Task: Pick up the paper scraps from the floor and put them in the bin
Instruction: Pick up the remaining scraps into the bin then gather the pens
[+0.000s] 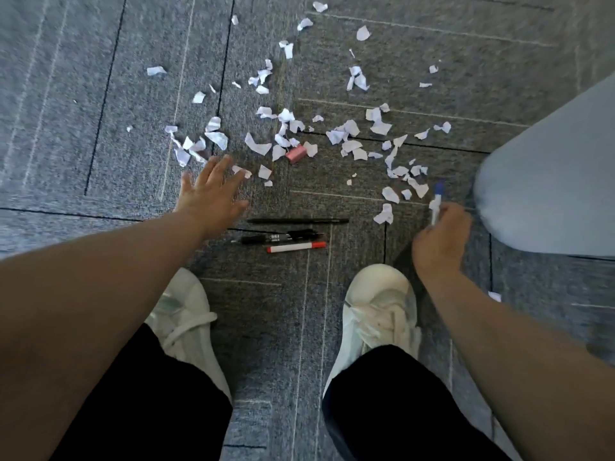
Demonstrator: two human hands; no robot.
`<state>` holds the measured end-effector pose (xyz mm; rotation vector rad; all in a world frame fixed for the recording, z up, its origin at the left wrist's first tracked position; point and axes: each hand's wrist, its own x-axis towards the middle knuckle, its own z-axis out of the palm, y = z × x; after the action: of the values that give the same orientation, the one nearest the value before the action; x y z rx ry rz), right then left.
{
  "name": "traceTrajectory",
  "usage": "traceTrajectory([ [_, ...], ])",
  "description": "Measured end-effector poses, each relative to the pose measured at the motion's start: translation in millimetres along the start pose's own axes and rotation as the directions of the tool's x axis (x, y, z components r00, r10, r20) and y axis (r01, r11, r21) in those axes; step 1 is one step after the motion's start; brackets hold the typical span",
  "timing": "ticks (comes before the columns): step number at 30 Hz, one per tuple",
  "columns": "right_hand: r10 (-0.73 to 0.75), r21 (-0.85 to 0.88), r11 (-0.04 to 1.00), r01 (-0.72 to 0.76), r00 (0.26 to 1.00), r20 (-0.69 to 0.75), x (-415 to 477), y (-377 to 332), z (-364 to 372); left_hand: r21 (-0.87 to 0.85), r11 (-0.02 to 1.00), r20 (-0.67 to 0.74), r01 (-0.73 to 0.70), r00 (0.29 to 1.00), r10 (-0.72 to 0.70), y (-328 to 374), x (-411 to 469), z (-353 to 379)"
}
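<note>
Several torn white paper scraps [256, 146] lie scattered over the grey carpet ahead of my feet. My left hand [209, 194] hovers open with spread fingers just below the left cluster of scraps [196, 148], holding nothing. My right hand [441, 234] is closed around a white marker with a blue cap [436, 202], close to scraps at the right [384, 214]. No bin is clearly in view.
A pink eraser [295, 153] lies among the scraps. Black pens [296, 221] [276, 237] and a red-capped marker [296, 247] lie between my hands. My white shoes [379, 304] stand below. A pale blue rounded object [549, 181] fills the right edge.
</note>
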<state>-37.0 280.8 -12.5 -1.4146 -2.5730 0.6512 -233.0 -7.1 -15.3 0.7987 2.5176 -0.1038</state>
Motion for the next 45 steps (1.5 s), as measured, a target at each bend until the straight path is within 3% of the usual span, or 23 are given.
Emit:
traceTrajectory([
  [2, -0.215, 0.038, 0.976, 0.213, 0.975, 0.063, -5.8, -29.5, 4.7, -0.003, 1.0, -0.011, 0.02, 1.0, -0.02, -4.3, 1.0, -0.9],
  [5, -0.553, 0.091, 0.827, 0.555, 0.772, 0.312, -23.3, -78.0, 28.3, 0.003, 0.999, -0.023, 0.033, 0.999, -0.033, -7.9, 4.7, -4.3],
  [7, -0.622, 0.119, 0.756, 0.643, 0.65, 0.437, -33.4, -100.2, 47.9, 0.013, 0.999, -0.014, 0.043, 0.999, -0.042, -11.7, 8.5, -6.4],
  [8, -0.623, 0.11, 0.748, 0.654, 0.637, 0.455, -37.2, -106.4, 55.7, 0.021, 0.999, -0.011, 0.049, 0.999, -0.049, -14.6, 10.1, -7.5],
  [9, -0.615, 0.074, 0.751, 0.656, 0.654, 0.44, -38.3, -108.0, 60.9, 0.029, 0.998, -0.009, 0.053, 0.999, -0.052, -18.3, 11.6, -7.9],
  [11, -0.537, -0.028, 0.817, 0.575, 0.778, 0.325, -31.5, -98.6, 61.6, 0.038, 0.998, -0.005, 0.05, 0.999, -0.05, -26.0, 13.3, -7.6],
  [14, -0.182, -0.182, 0.958, 0.22, 0.962, 0.205, -0.6, -64.5, 47.4, 0.015, 0.997, -0.007, 0.072, 0.997, -0.072, -33.5, 13.9, -6.0],
  [17, 0.184, -0.252, 0.958, -0.135, 0.966, 0.181, 24.2, -38.5, 37.9, -0.03, 0.992, 0.021, 0.124, 0.992, -0.123, -34.5, 17.1, -2.6],
  [20, 0.243, -0.258, 0.947, -0.19, 0.951, 0.192, 24.4, -38.4, 46.8, -0.083, 0.992, 0.011, 0.098, 0.995, -0.097, -27.2, 23.8, 0.4],
  [22, 0.206, -0.246, 0.957, -0.153, 0.957, 0.204, 24.8, -48.5, 56.5, -0.114, 0.99, -0.004, 0.081, 0.997, -0.082, -21.3, 31.0, -2.3],
  [27, -0.123, -0.104, 0.982, 0.156, 0.954, 0.274, 50.6, -91.2, 76.2, -0.116, 0.993, -0.008, 0.019, 1.0, -0.021, -4.5, 61.2, -14.7],
  [32, -0.199, -0.135, 0.96, 0.244, 0.939, 0.281, 94.2, -116.0, 85.4, -0.048, 0.998, -0.032, -0.047, 0.998, 0.045, 9.7, 95.9, -28.6],
  [36, -0.374, -0.126, 0.885, 0.447, 0.846, 0.38, 131.6, -137.0, 89.6, 0.012, 0.999, -0.077, -0.052, 0.996, 0.052, 8.4, 127.8, -40.9],
  [40, -0.44, -0.159, 0.82, 0.55, 0.783, 0.439, 167.3, -166.4, 94.7, 0.077, 0.996, -0.097, -0.045, 0.994, 0.052, 0.7, 156.5, -55.0],
  [42, -0.474, -0.168, 0.754, 0.635, 0.703, 0.531, 176.6, -178.5, 95.9, 0.098, 0.99, -0.078, -0.101, 0.991, 0.109, -3.2, 166.1, -60.7],
  [45, -0.596, -0.079, 0.614, 0.785, 0.527, 0.606, 168.6, -182.8, 97.0, 0.11, 0.963, -0.066, -0.246, 0.965, 0.254, -3.7, 169.6, -66.5],
])
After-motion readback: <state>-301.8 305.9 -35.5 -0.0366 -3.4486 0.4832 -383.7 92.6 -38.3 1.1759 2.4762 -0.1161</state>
